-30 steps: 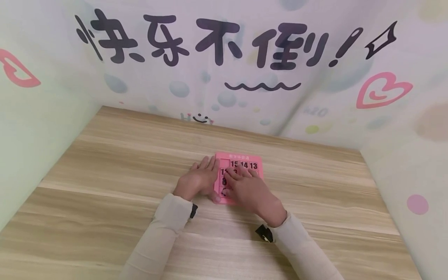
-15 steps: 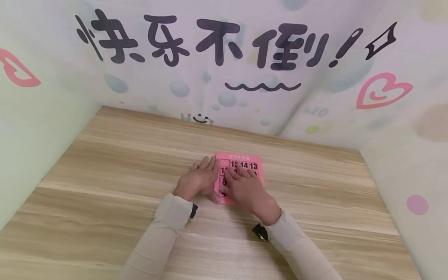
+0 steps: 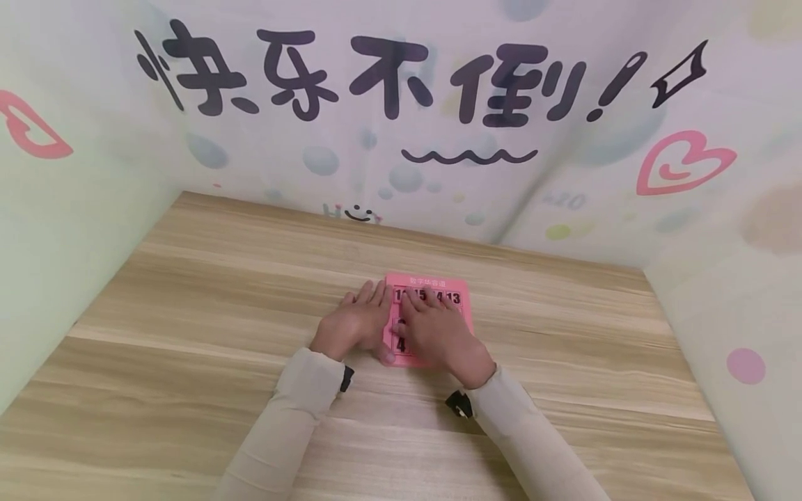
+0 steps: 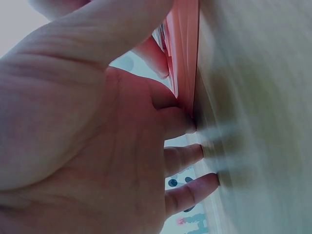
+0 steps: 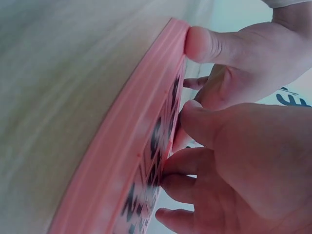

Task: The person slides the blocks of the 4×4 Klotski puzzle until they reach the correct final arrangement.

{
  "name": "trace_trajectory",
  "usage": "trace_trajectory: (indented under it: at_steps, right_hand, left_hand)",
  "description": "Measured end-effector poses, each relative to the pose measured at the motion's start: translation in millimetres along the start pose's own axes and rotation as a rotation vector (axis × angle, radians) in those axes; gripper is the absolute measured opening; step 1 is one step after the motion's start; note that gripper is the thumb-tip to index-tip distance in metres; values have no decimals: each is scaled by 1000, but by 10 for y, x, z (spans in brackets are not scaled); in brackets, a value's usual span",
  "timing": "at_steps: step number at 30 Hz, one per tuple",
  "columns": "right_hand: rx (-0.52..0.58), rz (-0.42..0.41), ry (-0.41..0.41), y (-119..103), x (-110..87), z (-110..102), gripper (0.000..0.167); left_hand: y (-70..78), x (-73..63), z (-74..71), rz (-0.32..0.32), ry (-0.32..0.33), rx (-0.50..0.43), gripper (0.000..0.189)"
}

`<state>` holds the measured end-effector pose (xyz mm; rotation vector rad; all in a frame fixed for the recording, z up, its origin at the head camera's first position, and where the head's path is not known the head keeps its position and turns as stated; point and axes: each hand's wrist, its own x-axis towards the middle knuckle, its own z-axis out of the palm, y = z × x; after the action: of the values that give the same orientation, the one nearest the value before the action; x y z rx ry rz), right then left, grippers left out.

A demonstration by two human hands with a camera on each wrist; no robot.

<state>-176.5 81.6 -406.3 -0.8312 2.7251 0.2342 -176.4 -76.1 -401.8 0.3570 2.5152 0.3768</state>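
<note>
A pink number sliding puzzle (image 3: 460, 287) lies flat on the wooden table, black-numbered tiles in its frame. Along its left edge rests my left hand (image 3: 357, 316), fingers extended. In the left wrist view, its fingertips touch the table beside the pink side wall (image 4: 186, 48). The left thumb (image 5: 209, 45) presses on the puzzle's near left corner. My right hand (image 3: 441, 334) is spread over the tiles, with fingertips on the upper rows and the thumb near the left column. The top row shows 15, 14 and 13 partly; the middle tiles are hidden under this hand.
The wooden table (image 3: 219, 278) extends around the puzzle on every side. Behind it stands a white printed backdrop (image 3: 282, 160) with large black characters, and pale walls flank the table. Each sleeve cuff has a small black device (image 3: 459, 403) at the wrist.
The left-column tile below the vacant top-left slot has slid up into it, leaving a gap beneath. My right hand has shifted slightly left. The left hand stays in place.
</note>
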Motion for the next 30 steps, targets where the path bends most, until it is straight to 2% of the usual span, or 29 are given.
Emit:
trace_trajectory:
  at_steps: [8,13,21,30]
  right_hand:
    - [4,-20,28,65,56,15,67]
    - [23,-50,35,40,-95,36,64]
    - [-63,-116,55,-96,-405,70,53]
    - [-88,-94,22,-159,-420,97,54]
  left_hand:
    - [-22,6,9,-17,-10,-9,121]
    - [-24,0,0,-19,-9,-4,122]
    - [-28,10,11,-7,8,-18,124]
    - [-14,9,12,3,1,-22,124]
